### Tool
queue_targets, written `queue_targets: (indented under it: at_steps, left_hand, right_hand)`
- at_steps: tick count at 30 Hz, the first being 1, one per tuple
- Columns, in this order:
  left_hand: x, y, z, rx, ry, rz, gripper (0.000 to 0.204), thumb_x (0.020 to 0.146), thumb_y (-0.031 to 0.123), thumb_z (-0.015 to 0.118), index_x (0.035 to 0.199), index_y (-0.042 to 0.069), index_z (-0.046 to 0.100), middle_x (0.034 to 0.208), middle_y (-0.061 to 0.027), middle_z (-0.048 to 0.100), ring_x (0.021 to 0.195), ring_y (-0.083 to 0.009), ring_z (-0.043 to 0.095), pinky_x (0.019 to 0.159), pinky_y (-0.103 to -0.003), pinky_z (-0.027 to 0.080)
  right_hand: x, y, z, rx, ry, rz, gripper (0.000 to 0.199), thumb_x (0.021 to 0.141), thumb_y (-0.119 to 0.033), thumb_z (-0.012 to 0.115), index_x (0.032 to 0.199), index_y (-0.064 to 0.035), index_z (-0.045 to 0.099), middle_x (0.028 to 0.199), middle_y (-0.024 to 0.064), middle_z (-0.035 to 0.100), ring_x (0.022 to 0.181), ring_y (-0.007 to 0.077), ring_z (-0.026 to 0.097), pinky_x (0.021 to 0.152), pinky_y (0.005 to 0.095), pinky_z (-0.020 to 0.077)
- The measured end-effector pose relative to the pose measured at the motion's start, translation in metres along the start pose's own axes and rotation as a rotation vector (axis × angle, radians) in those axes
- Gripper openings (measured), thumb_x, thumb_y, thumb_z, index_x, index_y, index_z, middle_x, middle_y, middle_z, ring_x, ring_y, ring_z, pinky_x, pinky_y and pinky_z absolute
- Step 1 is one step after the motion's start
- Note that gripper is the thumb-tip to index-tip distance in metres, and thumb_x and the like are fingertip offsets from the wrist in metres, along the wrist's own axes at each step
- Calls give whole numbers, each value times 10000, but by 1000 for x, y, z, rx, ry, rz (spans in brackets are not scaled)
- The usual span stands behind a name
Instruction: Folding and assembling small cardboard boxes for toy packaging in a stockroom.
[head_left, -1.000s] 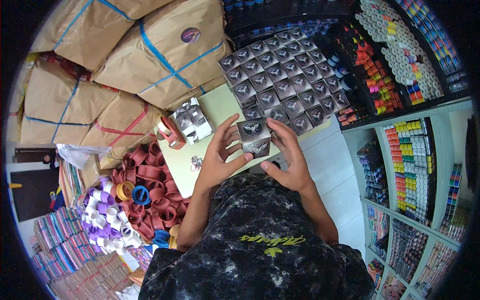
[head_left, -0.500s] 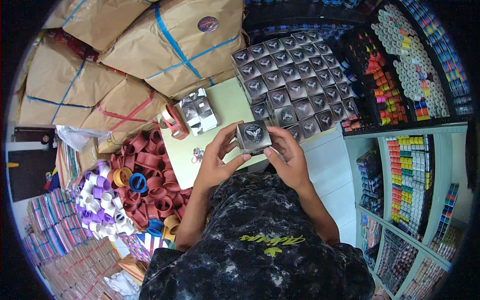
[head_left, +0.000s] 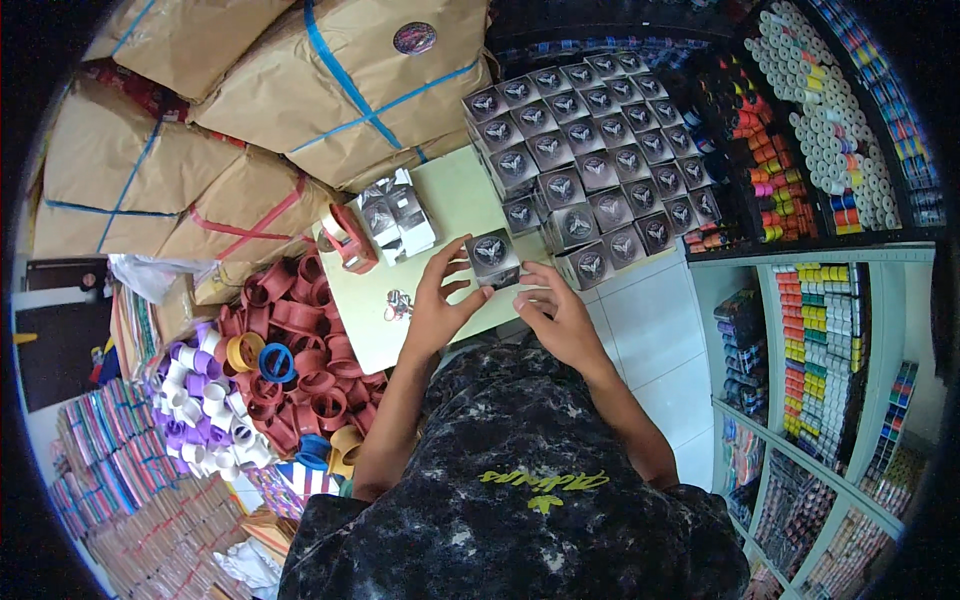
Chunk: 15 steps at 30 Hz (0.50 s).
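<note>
Steadying a small dark box (head_left: 490, 252) above the near edge of the table (head_left: 455, 190) seems the step in hand. The left hand (head_left: 437, 312) grips its left side; the right hand (head_left: 562, 322) curls at its right, whether gripping I cannot tell. The next move likely calls for a light, level hold. Beyond, matching boxes (head_left: 582, 137) crowd the table's far right corner; a red tape dispenser (head_left: 350, 246) sits near the left edge.

The left hand (head_left: 440, 308) is holding thumb (head_left: 471, 303) and fingers (head_left: 449, 254) apart; the right hand (head_left: 562, 322) is facing it, fingers bent; both forearms (head_left: 632, 420) are angling inward.
</note>
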<state>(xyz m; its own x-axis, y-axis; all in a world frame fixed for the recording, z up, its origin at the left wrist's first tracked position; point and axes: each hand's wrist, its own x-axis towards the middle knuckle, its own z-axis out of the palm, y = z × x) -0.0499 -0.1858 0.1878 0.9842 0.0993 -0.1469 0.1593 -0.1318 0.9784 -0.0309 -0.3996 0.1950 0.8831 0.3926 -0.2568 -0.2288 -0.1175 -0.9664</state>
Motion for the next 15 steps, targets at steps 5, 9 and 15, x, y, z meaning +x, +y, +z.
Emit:
queue_targets:
  at_steps: [5,9,15]
  left_hand:
    - [21,-30,16,-52,7,-24,769,778,33,813,1458,123,466,1358,-100,535,1247,-251,562,932,-383,550]
    - [37,-43,27,-23,36,-2,767,778,37,819,1442,113,444,1372,-112,547,1246,-280,585,901,-384,568]
    - [62,-74,39,23,36,19,792,780,34,813,1466,106,424,1395,-129,536,1237,-305,591,889,-400,572]
  right_hand:
    - [9,27,11,133,118,157,628,968,-181,691,1495,-33,381,1428,178,511,1184,218,604,996,326,482]
    - [20,40,15,209,121,289,644,992,-231,660,1522,-37,349,1464,179,479,1307,240,526,1058,354,443]
    - [36,69,21,493,148,234,625,1010,-273,617,1543,-87,349,1546,128,408,1347,251,487,1097,402,412]
